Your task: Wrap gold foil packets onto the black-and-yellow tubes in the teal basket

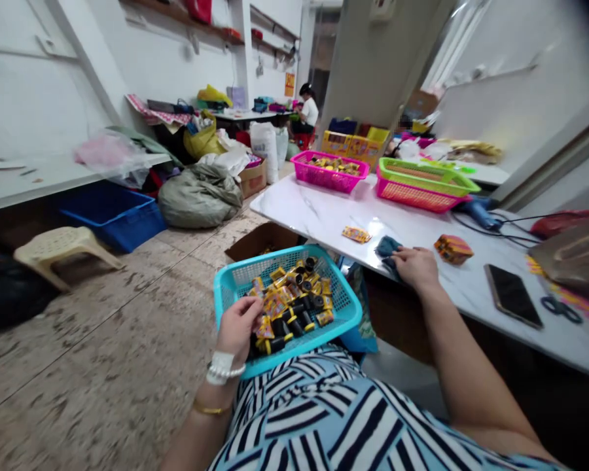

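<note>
A turquoise plastic basket point(287, 363) rests on my lap, full of small black bottle-like pieces with yellow caps and yellow printed wraps point(277, 302). My left hand point(238, 327) is at the basket's left side, thumb and fingertips pinched together by the yellow wraps; whether a piece is between them I cannot make out. On the white marbled table, my right hand point(417, 267) has its fingers closed on a crumpled dark teal cloth point(387, 248). A flat yellow-orange printed strip point(356, 234) lies beyond the cloth. To the right of that hand sits a stack of printed labels point(453, 250).
A phone point(513, 296) and dark scissors point(562, 309) lie at the table's right. Pink point(324, 175) and green-and-pink point(417, 193) baskets stand at its far side, near a blue tool with a cord point(481, 212). A stool point(69, 248) is left on the floor. Someone sits far back.
</note>
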Available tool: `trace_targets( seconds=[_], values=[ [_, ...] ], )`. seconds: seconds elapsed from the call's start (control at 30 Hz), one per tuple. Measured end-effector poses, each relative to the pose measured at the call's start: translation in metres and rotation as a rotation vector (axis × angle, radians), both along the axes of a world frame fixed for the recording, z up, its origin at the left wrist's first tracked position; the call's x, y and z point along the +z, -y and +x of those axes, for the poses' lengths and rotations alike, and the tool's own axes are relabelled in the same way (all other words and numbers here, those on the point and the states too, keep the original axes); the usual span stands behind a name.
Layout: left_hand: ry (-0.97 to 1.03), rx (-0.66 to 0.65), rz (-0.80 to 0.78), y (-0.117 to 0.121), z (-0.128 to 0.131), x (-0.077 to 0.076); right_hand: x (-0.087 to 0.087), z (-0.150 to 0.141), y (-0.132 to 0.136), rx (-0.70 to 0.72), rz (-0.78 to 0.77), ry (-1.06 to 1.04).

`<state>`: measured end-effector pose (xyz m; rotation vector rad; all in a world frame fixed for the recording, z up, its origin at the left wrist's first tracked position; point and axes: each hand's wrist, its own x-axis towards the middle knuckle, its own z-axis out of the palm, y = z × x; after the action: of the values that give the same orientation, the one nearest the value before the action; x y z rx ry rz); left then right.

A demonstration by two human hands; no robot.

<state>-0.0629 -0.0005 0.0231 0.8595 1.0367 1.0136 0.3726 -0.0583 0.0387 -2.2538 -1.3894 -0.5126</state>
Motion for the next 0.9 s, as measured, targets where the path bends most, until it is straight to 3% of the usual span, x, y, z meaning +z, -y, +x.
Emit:
trace_targets(
  seconds=[0.13, 0.23, 0.3, 0.33, 0.43, 0.53, 0.73, 0.9],
  values=[
    [0.035, -0.023, 0.060, 0.006, 0.003, 0.011, 0.008, -0.003, -0.008, -0.099, 0.089, -0.052],
    [-0.005, -0.025, 0.123, 0.008, 0.001, 0.015, 0.016, -0.050, -0.006, -0.126, 0.242, -0.042],
    [-0.032, -0.048, 0.156, 0.011, 0.001, 0.017, 0.021, -0.101, 0.001, 0.071, 0.358, -0.182],
    [-0.043, -0.066, 0.172, 0.012, 0.002, 0.017, 0.024, -0.129, 0.004, 0.219, 0.326, -0.356],
    [-0.078, -0.129, 0.219, 0.017, 0.008, 0.018, 0.028, -0.206, 0.007, 0.638, -0.006, -1.022],
    [-0.096, -0.164, 0.229, 0.020, 0.013, 0.020, 0.026, -0.250, 0.004, 0.818, -0.215, -1.374],
    [0.018, 0.008, 0.213, 0.022, 0.005, 0.035, 0.023, -0.259, -0.002, 0.706, 0.027, -1.246],
    [-0.085, -0.051, 0.346, 0.038, 0.002, 0.048, 0.024, -0.255, 0.000, 0.644, 0.107, -1.306]
  ],
)
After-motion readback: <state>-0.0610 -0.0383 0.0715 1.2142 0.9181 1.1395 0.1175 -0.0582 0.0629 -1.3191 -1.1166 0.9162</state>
